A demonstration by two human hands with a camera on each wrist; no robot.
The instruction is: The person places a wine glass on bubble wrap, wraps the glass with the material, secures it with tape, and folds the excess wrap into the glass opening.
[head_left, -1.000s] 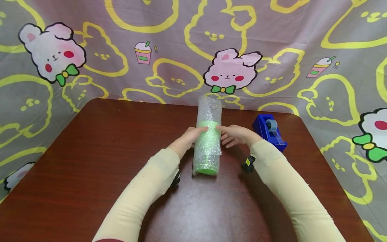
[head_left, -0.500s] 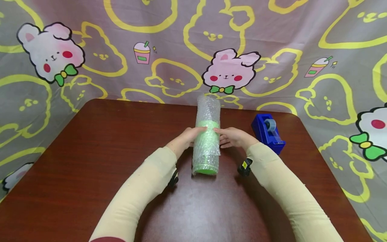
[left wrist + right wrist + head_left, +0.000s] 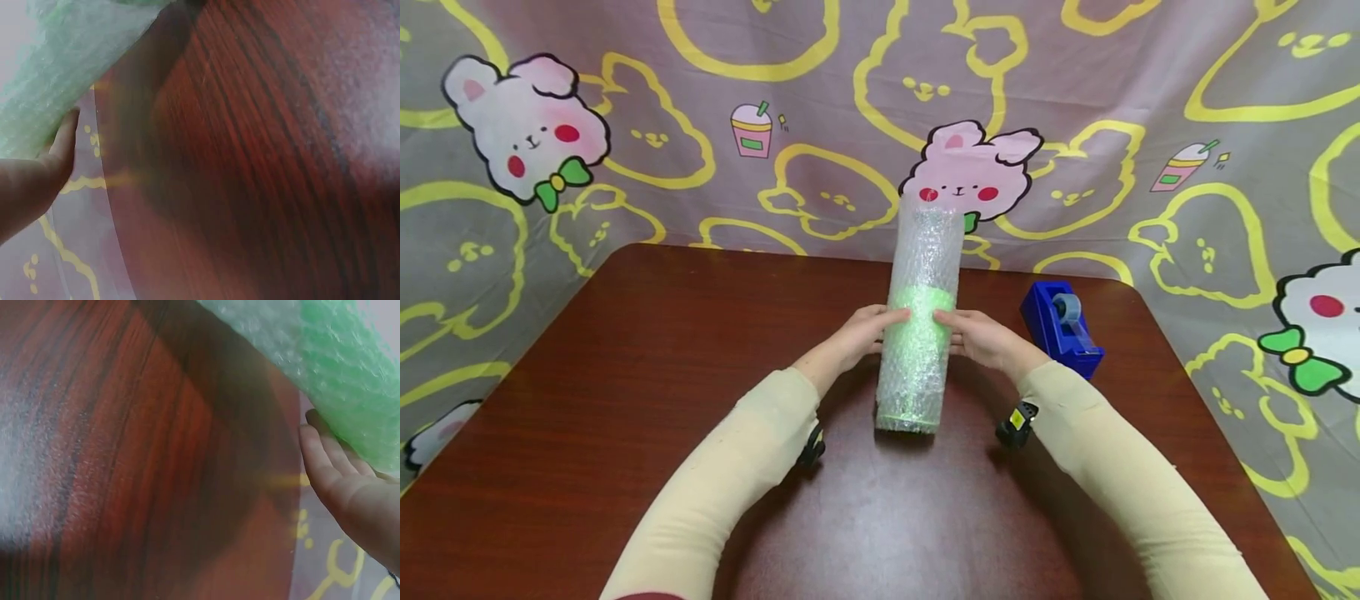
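Note:
A bubble-wrapped cylinder (image 3: 916, 375), with green showing through the clear wrap, stands tilted over the middle of the table. Its near end is low at the tabletop and its far end is raised. My left hand (image 3: 859, 335) holds its left side, thumb on top and fingers reaching underneath. From the right side my right hand (image 3: 988, 340) holds it in the same manner. In the right wrist view, the fingers (image 3: 325, 459) lie along the underside of the bubble wrap (image 3: 344, 375). Much of the left fingers is hidden behind the cylinder in the head view.
A blue tape dispenser (image 3: 1060, 333) with a roll of clear tape (image 3: 1069, 309) stands on the right of the brown table (image 3: 700, 350), close beyond my right forearm. A patterned cloth (image 3: 827, 92) hangs behind the table and along both sides.
The cylinder's far end has risen while its near end has stayed low. My right fingers have closed in from beside the cylinder to under it.

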